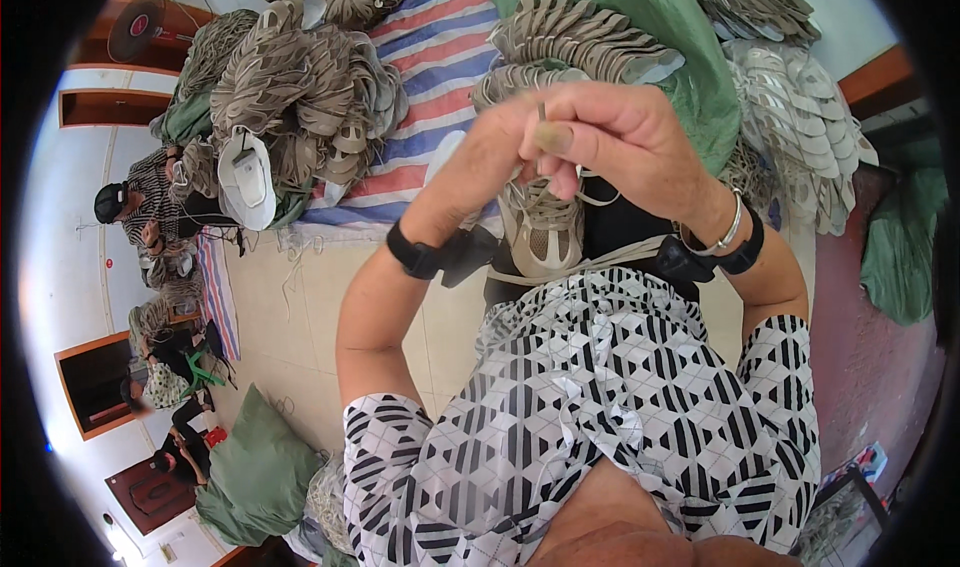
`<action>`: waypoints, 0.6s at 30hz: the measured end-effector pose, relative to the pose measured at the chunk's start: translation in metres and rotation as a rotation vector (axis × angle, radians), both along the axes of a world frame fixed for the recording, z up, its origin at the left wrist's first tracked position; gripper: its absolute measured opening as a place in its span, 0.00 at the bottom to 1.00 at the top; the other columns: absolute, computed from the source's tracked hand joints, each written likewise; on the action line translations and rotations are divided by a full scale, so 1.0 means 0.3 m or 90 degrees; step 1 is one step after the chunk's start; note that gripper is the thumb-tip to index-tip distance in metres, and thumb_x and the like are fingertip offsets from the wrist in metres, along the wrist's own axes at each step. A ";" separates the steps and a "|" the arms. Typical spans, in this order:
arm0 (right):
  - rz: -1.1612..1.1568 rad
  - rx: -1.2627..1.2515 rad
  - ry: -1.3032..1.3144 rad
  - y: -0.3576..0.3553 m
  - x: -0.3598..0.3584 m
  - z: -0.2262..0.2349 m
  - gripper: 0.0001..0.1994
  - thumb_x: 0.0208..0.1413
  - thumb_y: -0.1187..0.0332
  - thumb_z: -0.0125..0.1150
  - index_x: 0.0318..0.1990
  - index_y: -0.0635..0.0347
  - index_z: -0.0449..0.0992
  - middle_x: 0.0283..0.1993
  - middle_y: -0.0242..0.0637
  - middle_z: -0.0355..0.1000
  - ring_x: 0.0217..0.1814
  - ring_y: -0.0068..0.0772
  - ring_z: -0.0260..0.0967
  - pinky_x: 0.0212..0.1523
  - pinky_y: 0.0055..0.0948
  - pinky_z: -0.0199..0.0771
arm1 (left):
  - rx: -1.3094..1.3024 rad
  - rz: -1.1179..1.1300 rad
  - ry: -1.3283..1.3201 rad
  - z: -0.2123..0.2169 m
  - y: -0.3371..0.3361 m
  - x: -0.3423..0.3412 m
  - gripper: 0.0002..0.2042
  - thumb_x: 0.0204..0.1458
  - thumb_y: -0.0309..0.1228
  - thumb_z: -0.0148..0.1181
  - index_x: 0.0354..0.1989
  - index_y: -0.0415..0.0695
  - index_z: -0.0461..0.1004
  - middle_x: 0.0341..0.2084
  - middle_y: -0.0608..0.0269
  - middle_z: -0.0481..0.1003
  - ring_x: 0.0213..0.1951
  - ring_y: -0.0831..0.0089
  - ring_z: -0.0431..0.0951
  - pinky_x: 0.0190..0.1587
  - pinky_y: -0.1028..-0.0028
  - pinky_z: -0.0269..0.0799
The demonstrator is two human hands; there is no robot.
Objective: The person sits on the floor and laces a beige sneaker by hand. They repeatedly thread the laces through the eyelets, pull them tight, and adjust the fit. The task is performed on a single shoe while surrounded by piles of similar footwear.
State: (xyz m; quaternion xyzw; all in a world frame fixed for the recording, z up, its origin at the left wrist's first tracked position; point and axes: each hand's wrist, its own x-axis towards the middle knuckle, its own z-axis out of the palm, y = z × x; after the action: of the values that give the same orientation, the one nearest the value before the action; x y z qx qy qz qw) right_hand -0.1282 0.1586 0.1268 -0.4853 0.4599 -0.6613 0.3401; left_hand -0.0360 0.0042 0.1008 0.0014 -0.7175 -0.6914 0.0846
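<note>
Both my hands are raised together over my lap. My right hand [630, 147] is closed in a pinch, with a short, thin, lace-like strand [541, 113] standing up at the thumb tip. My left hand [500, 147] meets it from the left. It is blurred, and its fingers are mostly hidden behind the right hand. Just below them a beige and brown mesh shoe upper [543, 232] rests on my lap, its toe toward me. A pale shoelace [600, 203] loops out beside it. More long laces [610, 259] lie across my lap.
Bundles of brown shoe uppers [290, 87] are heaped at the far left on a striped sheet [440, 62]. More uppers [580, 42] lie on a green sack [700, 97] ahead, and pale ones [800, 117] are stacked at right. Other people [150, 207] sit at the far left.
</note>
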 end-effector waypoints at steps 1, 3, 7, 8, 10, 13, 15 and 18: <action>-0.007 0.011 -0.001 0.017 0.000 -0.011 0.07 0.60 0.73 0.54 0.40 0.66 0.76 0.28 0.31 0.73 0.24 0.14 0.69 0.27 0.14 0.69 | 0.022 -0.089 0.001 -0.030 -0.010 0.026 0.13 0.62 0.36 0.49 0.41 0.40 0.75 0.25 0.73 0.69 0.25 0.87 0.64 0.26 0.85 0.60; -0.026 0.028 0.004 0.044 -0.014 -0.035 0.06 0.60 0.73 0.54 0.40 0.65 0.76 0.31 0.33 0.74 0.25 0.14 0.69 0.28 0.13 0.69 | 0.043 -0.163 -0.042 -0.044 -0.019 0.048 0.14 0.62 0.38 0.49 0.42 0.40 0.74 0.29 0.71 0.71 0.27 0.87 0.65 0.26 0.84 0.61; -0.168 -0.118 0.015 0.046 -0.089 -0.130 0.08 0.62 0.70 0.50 0.38 0.64 0.75 0.33 0.34 0.72 0.28 0.15 0.70 0.33 0.16 0.71 | 0.047 -0.003 -0.118 -0.083 -0.052 0.059 0.12 0.62 0.38 0.50 0.39 0.41 0.73 0.33 0.66 0.74 0.30 0.85 0.68 0.27 0.83 0.63; -0.214 -0.182 -0.068 0.048 -0.107 -0.143 0.09 0.63 0.69 0.49 0.37 0.64 0.74 0.32 0.33 0.71 0.28 0.16 0.69 0.33 0.18 0.71 | 0.106 0.073 -0.096 -0.107 -0.086 0.073 0.12 0.62 0.37 0.50 0.39 0.41 0.73 0.33 0.67 0.74 0.30 0.84 0.68 0.29 0.83 0.64; -0.244 -0.221 -0.301 0.109 -0.206 -0.202 0.10 0.64 0.67 0.47 0.35 0.63 0.73 0.30 0.31 0.69 0.28 0.16 0.68 0.33 0.19 0.70 | 0.183 0.206 -0.059 -0.156 -0.143 0.104 0.11 0.62 0.36 0.50 0.39 0.42 0.73 0.33 0.68 0.74 0.30 0.84 0.68 0.30 0.83 0.64; -0.045 -0.201 -0.580 0.321 -0.476 -0.468 0.10 0.63 0.65 0.49 0.33 0.60 0.73 0.24 0.27 0.65 0.24 0.17 0.65 0.25 0.19 0.64 | 0.222 0.348 -0.052 -0.245 -0.204 0.140 0.10 0.61 0.37 0.51 0.39 0.44 0.75 0.33 0.69 0.75 0.32 0.84 0.69 0.31 0.82 0.64; -0.336 0.047 -0.413 0.404 -0.510 -0.590 0.10 0.62 0.65 0.51 0.34 0.60 0.74 0.22 0.27 0.66 0.21 0.18 0.64 0.22 0.18 0.61 | 0.219 0.403 -0.080 -0.301 -0.230 0.181 0.10 0.61 0.37 0.51 0.40 0.45 0.75 0.34 0.69 0.75 0.35 0.83 0.70 0.34 0.81 0.64; -0.453 0.378 -0.112 0.355 -0.424 -0.635 0.08 0.59 0.65 0.53 0.36 0.60 0.74 0.22 0.29 0.69 0.19 0.18 0.63 0.19 0.18 0.60 | 0.297 0.480 -0.109 -0.371 -0.252 0.221 0.11 0.61 0.38 0.51 0.42 0.44 0.73 0.36 0.65 0.76 0.40 0.76 0.73 0.43 0.71 0.69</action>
State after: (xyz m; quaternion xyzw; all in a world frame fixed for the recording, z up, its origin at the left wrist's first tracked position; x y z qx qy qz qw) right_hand -0.2554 0.2650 -0.0638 -0.1216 0.7363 -0.6154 0.2538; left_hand 0.0304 -0.0713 -0.0105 0.3387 -0.4961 -0.7532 0.2682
